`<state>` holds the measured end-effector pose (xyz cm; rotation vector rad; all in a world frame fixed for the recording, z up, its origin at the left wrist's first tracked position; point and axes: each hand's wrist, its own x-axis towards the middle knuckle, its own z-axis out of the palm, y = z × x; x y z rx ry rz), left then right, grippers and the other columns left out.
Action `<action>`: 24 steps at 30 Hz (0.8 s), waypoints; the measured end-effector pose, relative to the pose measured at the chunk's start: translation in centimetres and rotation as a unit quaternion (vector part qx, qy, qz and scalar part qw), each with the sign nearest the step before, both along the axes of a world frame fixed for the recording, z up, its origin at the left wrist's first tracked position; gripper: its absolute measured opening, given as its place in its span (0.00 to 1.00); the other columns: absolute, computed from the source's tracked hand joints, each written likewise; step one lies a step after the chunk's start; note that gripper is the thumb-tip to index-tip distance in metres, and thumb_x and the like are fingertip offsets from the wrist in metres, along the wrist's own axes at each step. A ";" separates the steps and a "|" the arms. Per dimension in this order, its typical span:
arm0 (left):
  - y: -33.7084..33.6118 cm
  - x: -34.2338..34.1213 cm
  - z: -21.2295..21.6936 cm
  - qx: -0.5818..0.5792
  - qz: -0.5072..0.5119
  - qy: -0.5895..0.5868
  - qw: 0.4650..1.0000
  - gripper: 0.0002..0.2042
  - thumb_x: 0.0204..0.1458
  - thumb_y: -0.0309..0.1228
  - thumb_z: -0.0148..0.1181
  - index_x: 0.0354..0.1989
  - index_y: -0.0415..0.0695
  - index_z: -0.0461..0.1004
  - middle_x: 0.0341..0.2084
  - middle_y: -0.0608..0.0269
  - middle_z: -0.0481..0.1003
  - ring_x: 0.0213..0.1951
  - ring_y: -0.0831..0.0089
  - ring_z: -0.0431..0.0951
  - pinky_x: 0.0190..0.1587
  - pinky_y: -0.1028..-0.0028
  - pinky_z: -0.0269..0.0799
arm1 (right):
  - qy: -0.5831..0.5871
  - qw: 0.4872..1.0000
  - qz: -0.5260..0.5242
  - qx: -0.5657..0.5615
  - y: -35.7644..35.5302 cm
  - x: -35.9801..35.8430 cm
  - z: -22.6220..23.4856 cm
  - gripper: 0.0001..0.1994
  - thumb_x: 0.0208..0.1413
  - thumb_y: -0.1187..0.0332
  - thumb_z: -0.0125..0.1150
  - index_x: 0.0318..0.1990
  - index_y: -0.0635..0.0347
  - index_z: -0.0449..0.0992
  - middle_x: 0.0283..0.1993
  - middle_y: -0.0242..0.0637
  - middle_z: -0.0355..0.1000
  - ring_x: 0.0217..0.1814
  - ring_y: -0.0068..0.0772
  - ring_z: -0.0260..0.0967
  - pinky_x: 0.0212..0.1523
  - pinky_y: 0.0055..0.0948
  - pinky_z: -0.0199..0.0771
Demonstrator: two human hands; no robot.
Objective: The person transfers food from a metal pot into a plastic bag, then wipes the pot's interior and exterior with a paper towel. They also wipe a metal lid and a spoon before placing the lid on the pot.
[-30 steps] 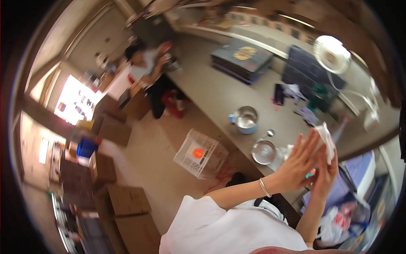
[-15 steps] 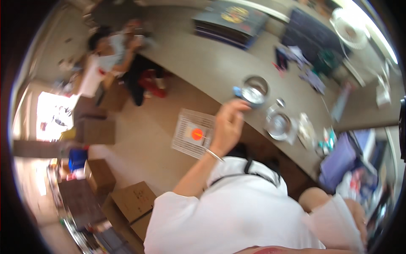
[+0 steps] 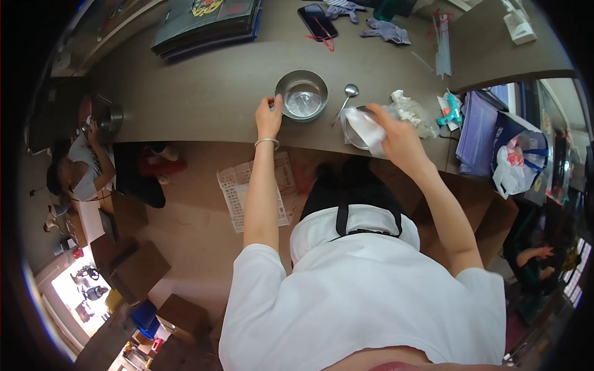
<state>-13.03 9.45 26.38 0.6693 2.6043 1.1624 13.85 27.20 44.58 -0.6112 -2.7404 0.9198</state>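
Observation:
A round metal bowl [image 3: 291,79] stands on the workbench in front of me, its inside shiny at the bottom. My left hand [image 3: 268,120] is closed on the bowl's left side, the thumb at the rim and a bit of blue showing by the fingers. My right hand [image 3: 401,141] grips a white cloth or paper wipe [image 3: 366,128]. Beneath the wipe lies a round, shiny dish [image 3: 354,138], mostly covered by it and by the hand. A metal spoon [image 3: 351,91] lies between bowl and dish.
Right of my hand are a clear bag of white wads [image 3: 411,114] and a teal glue gun [image 3: 452,111]. Farther back lie a phone [image 3: 317,23], gloves [image 3: 387,32] and dark flat cases [image 3: 207,28]. Another person [image 3: 93,161] sits at left. A white plastic crate [image 3: 238,198] is on the floor.
My view has turned toward the bench. My left hand has come onto the bowl's side. My right hand, low at the right edge before, now holds the white wipe over the dish.

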 end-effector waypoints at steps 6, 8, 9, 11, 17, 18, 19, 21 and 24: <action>1.9 3.4 5.5 0.172 0.032 -0.005 0.985 0.07 0.50 0.25 0.58 0.37 0.39 0.69 0.09 0.67 0.57 0.15 0.80 0.55 0.21 0.75 0.55 | 0.120 0.993 0.005 -0.014 -2.7 -11.7 -5.8 0.16 0.50 0.75 0.52 0.48 0.68 0.71 0.40 0.55 0.75 0.43 0.55 0.74 0.42 0.44 0.74; 2.0 4.8 7.6 0.165 0.013 0.032 0.986 0.07 0.51 0.25 0.57 0.37 0.39 0.70 0.10 0.71 0.58 0.16 0.83 0.55 0.20 0.77 0.52 | 0.026 0.981 0.071 -0.178 -4.8 -12.6 -7.8 0.16 0.52 0.73 0.51 0.48 0.70 0.71 0.40 0.57 0.75 0.44 0.56 0.74 0.43 0.43 0.74; 1.7 5.2 8.3 0.157 0.008 0.048 0.986 0.06 0.51 0.24 0.57 0.37 0.39 0.70 0.10 0.73 0.58 0.16 0.85 0.54 0.20 0.78 0.50 | -0.036 0.953 0.127 -0.272 -5.7 -12.5 -8.2 0.16 0.53 0.72 0.50 0.49 0.71 0.70 0.39 0.57 0.75 0.43 0.55 0.74 0.42 0.42 0.73; 0.7 4.8 9.6 0.174 -0.003 0.103 0.979 0.05 0.50 0.21 0.55 0.36 0.40 0.71 0.10 0.74 0.58 0.15 0.86 0.54 0.18 0.79 0.49 | -0.082 0.878 0.147 -0.449 -6.2 -10.7 -5.0 0.24 0.53 0.67 0.52 0.58 0.64 0.64 0.36 0.56 0.75 0.37 0.50 0.74 0.39 0.41 0.72; 0.2 4.7 16.5 0.185 -0.010 0.188 0.965 0.04 0.49 0.19 0.51 0.32 0.41 0.70 0.09 0.72 0.60 0.13 0.86 0.57 0.18 0.81 0.52 | 0.044 0.930 0.316 -0.184 -7.9 -6.4 -2.4 0.34 0.48 0.70 0.58 0.65 0.65 0.58 0.50 0.52 0.73 0.51 0.46 0.72 0.55 0.36 0.69; 0.3 4.9 17.5 0.181 -0.017 0.195 0.964 0.04 0.48 0.18 0.51 0.31 0.40 0.69 0.08 0.71 0.60 0.12 0.84 0.58 0.19 0.81 0.55 | 0.127 0.935 0.325 -0.061 -7.9 -5.5 -3.8 0.33 0.47 0.71 0.59 0.64 0.66 0.59 0.52 0.51 0.72 0.54 0.44 0.71 0.59 0.35 0.67; 0.4 5.1 18.1 0.178 -0.025 0.200 0.963 0.04 0.47 0.18 0.50 0.29 0.40 0.68 0.08 0.70 0.60 0.12 0.82 0.59 0.19 0.82 0.57 | 0.105 0.929 0.345 0.082 -6.9 -5.2 -4.0 0.28 0.47 0.70 0.58 0.59 0.67 0.66 0.56 0.50 0.70 0.58 0.41 0.68 0.66 0.39 0.59; 0.5 5.5 18.9 0.162 -0.062 0.219 0.960 0.04 0.46 0.18 0.51 0.30 0.40 0.69 0.08 0.70 0.62 0.12 0.82 0.61 0.19 0.82 0.58 | 0.020 0.901 0.331 0.278 -4.7 -5.7 -3.3 0.24 0.49 0.69 0.54 0.55 0.66 0.69 0.55 0.45 0.71 0.61 0.40 0.66 0.67 0.43 0.57; -0.1 3.8 19.4 0.058 -0.034 0.153 0.986 0.11 0.49 0.23 0.58 0.41 0.39 0.70 0.22 0.64 0.73 0.27 0.78 0.75 0.33 0.78 0.70 | 0.052 0.896 0.294 0.329 -3.1 -7.3 -3.7 0.20 0.49 0.67 0.55 0.49 0.68 0.72 0.51 0.45 0.73 0.58 0.40 0.68 0.65 0.40 0.60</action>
